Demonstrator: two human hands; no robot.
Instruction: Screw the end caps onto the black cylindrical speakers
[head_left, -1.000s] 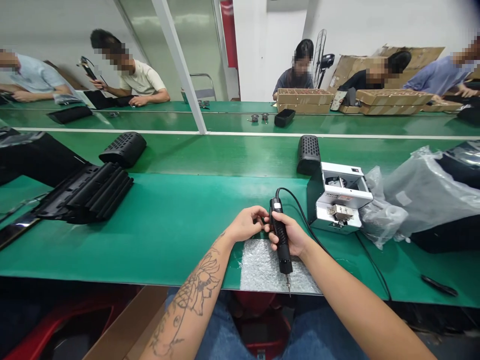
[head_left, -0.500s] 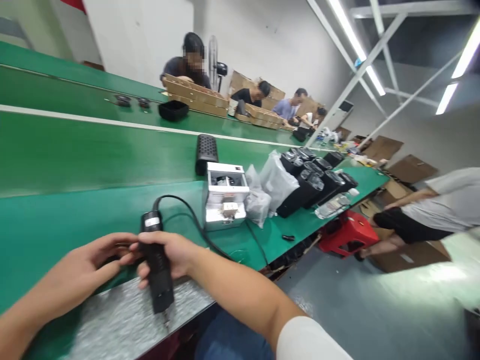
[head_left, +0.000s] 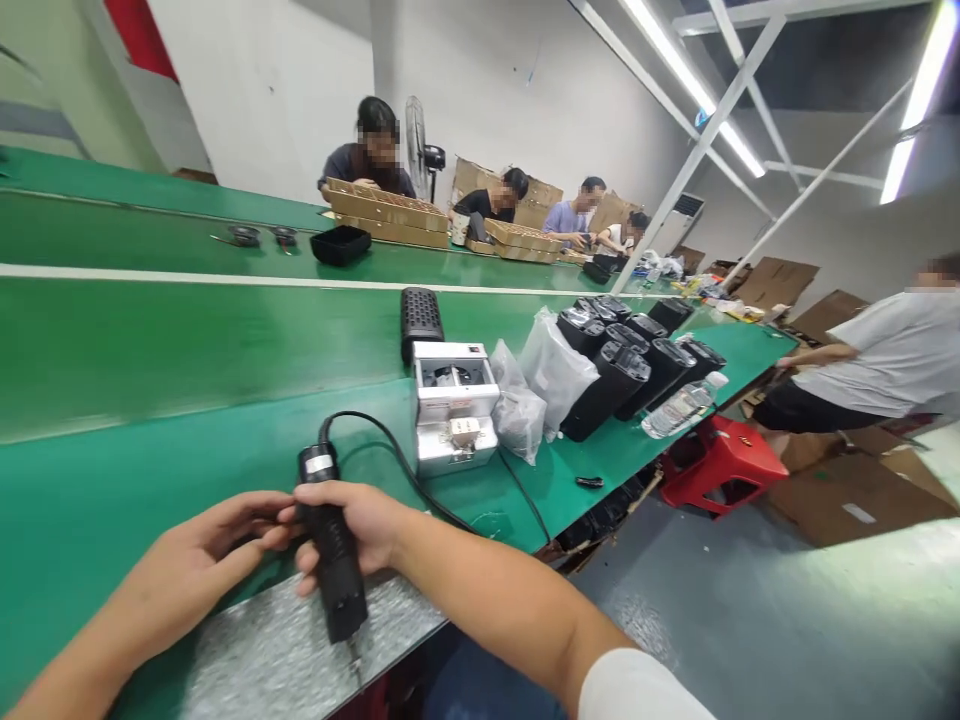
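My right hand (head_left: 360,525) is wrapped round a black electric screwdriver (head_left: 341,585), its bit pointing down over a silver, textured sheet (head_left: 255,650) at the table's front edge. My left hand (head_left: 202,560) is beside the screwdriver's upper body, fingers curled and thumb drawn in to meet them. Its fingertips reach the right fingers; anything between them is hidden. A black cable (head_left: 390,440) loops from the tool's rear. Beyond it stands a small white-and-grey screw feeder (head_left: 456,410), with a black perforated casing (head_left: 421,315) behind it.
To the feeder's right are plastic bags (head_left: 555,375), several black housings (head_left: 600,390), and a clear bottle (head_left: 682,405) lying down. A red stool (head_left: 720,465) is by the table (head_left: 90,480). Co-workers (head_left: 371,150) sit across the bench behind cardboard trays; another person (head_left: 885,350) is at right.
The camera view has shifted, so the bench things appear slightly lower. Both hands and the screwdriver keep nearly the same pose. The person at right appears more upright.
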